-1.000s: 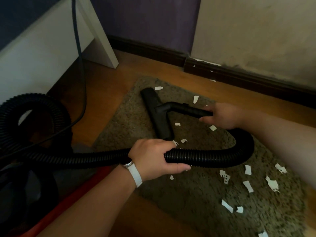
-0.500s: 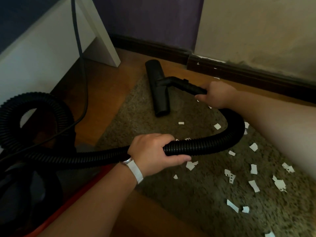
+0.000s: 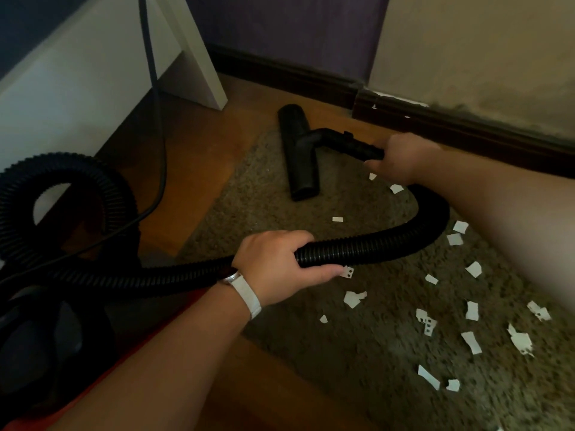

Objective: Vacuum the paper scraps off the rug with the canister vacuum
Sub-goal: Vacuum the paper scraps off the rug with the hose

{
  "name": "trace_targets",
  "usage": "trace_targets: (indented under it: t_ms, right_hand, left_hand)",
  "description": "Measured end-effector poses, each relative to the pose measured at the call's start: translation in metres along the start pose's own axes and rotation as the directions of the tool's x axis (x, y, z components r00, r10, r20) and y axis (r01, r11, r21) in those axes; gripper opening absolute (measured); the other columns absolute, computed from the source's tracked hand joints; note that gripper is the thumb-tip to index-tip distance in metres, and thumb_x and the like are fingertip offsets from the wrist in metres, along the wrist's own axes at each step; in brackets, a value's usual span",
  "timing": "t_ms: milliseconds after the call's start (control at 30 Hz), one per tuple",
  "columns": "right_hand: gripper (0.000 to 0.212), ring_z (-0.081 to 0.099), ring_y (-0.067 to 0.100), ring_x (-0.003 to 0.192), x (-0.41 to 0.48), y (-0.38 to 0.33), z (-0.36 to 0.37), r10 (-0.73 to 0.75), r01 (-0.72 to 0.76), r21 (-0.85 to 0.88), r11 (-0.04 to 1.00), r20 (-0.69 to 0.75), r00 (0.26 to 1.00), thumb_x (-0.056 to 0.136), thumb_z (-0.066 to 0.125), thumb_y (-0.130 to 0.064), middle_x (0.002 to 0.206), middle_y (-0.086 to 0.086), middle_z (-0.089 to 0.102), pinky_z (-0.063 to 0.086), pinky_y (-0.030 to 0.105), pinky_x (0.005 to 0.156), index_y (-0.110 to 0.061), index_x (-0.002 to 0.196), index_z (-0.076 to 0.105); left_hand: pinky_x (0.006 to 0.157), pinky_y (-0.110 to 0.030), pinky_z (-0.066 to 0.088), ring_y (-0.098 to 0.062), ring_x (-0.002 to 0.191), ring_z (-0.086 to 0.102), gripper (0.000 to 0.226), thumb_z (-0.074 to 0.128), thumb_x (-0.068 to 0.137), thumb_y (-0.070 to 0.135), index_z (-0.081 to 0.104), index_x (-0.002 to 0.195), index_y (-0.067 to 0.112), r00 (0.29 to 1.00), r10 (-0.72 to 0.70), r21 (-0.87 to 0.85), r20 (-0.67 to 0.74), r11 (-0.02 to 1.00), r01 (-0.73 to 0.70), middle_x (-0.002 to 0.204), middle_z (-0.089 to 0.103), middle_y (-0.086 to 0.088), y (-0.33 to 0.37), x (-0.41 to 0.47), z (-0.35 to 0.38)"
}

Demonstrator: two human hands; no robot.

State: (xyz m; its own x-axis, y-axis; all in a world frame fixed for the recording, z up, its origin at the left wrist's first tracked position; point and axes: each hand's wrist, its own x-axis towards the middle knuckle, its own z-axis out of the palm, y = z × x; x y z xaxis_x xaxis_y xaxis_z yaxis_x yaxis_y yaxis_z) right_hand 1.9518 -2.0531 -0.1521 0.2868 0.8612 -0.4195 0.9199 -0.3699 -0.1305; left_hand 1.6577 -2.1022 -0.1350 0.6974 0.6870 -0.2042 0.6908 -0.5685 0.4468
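Underfoot, a shaggy olive-brown rug (image 3: 357,368) of coarse, mottled pile on a smooth orange-brown wooden floor (image 3: 193,157). Scattered over its right half, small white paper scraps (image 3: 353,298): flat, torn, jagged-edged, a few with little square holes, most of them toward the near side. Black ribbed plastic hose (image 3: 373,247), corrugated and flexible, coiled in a loop at far left, then running across the rug and bending in a U up to a smooth rigid black tube (image 3: 348,143). At the tube's end, a long, narrow, matte black floor head (image 3: 298,150), lying flat, far end past the rug's edge on bare wood, near end on the pile. Round the hose mid-run, the left hand (image 3: 277,262), white strap (image 3: 245,293) at the wrist, fingers wrapped over the top, thumb stretched along the near side. Round the tube's rear end, the right hand (image 3: 401,157), curled in a grip; fingertips hidden. Dark, rounded canister body (image 3: 46,337) with a red edge at lower left, dim and hard to make out. Thin black cord (image 3: 155,119) hanging beside a white painted furniture leg (image 3: 193,57). Dark glossy skirting board (image 3: 466,132) along the wall behind.
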Motion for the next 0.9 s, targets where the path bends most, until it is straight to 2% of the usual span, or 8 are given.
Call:
trace_targets:
  t_ms: [100,167,367,467,700,900]
  right_hand:
    - [0.042,0.062,0.023,0.080,-0.005,0.006,0.001,0.001,-0.001,0.005,1.000,0.009,1.000,0.097,0.052,-0.052,0.087,0.006,0.061,0.053,0.036,0.068,-0.021,0.124,0.062]
    - [0.042,0.062,0.025,0.082,-0.007,0.012,0.003,0.009,-0.009,0.022,1.000,-0.007,1.000,0.096,0.053,-0.052,0.086,0.006,0.062,0.054,0.037,0.071,-0.020,0.122,0.063]
    - [0.035,0.060,0.024,0.078,-0.014,0.026,0.013,0.007,-0.007,0.111,0.994,0.003,1.000,0.096,0.054,-0.048,0.084,0.006,0.062,0.054,0.038,0.072,-0.018,0.109,0.064]
    - [0.030,0.058,0.022,0.075,-0.016,0.027,0.018,-0.002,0.002,0.126,0.992,-0.002,1.000,0.097,0.054,-0.049,0.081,0.005,0.060,0.046,0.034,0.064,-0.020,0.103,0.062]
    - [0.036,0.060,0.024,0.078,-0.020,0.025,0.020,-0.030,0.028,0.129,0.991,0.008,1.000,0.098,0.051,-0.049,0.085,0.007,0.062,0.048,0.034,0.066,-0.021,0.117,0.062]
    - [0.040,0.059,0.020,0.072,-0.025,0.019,0.017,-0.068,0.067,0.025,0.997,0.019,0.998,0.098,0.049,-0.052,0.083,0.005,0.062,0.050,0.033,0.062,-0.023,0.124,0.059]
  left_hand:
    - [0.065,-0.026,0.046,0.000,0.071,0.053,0.059,0.039,0.069,0.088,0.061,0.090,0.036,0.999,-0.028,0.019,0.023,0.999,0.028,0.073,0.057,0.015,0.000,0.006,-0.001]
    - [0.066,-0.026,0.046,-0.002,0.072,0.054,0.055,0.045,0.071,0.084,0.062,0.090,0.035,0.999,-0.044,0.021,0.029,0.999,0.043,0.074,0.058,0.013,0.000,0.007,-0.001]
    - [0.066,-0.026,0.047,0.000,0.071,0.055,0.051,0.052,0.072,0.081,0.063,0.088,0.034,0.999,-0.044,-0.027,0.017,0.999,0.045,0.072,0.058,0.014,-0.001,0.008,0.001]
    - [0.067,-0.026,0.049,0.001,0.070,0.054,0.049,0.054,0.072,0.080,0.063,0.089,0.035,0.999,-0.034,-0.047,0.015,0.998,0.035,0.071,0.057,0.016,-0.003,0.007,0.003]
    - [0.066,-0.024,0.048,0.002,0.071,0.054,0.049,0.054,0.072,0.080,0.063,0.091,0.036,0.999,-0.022,-0.053,0.026,0.998,0.023,0.073,0.057,0.016,-0.004,0.005,0.004]
    - [0.065,-0.027,0.050,0.001,0.070,0.055,0.050,0.050,0.070,0.084,0.061,0.086,0.038,1.000,0.008,-0.049,0.018,0.999,-0.007,0.071,0.056,0.016,-0.004,0.003,0.008]
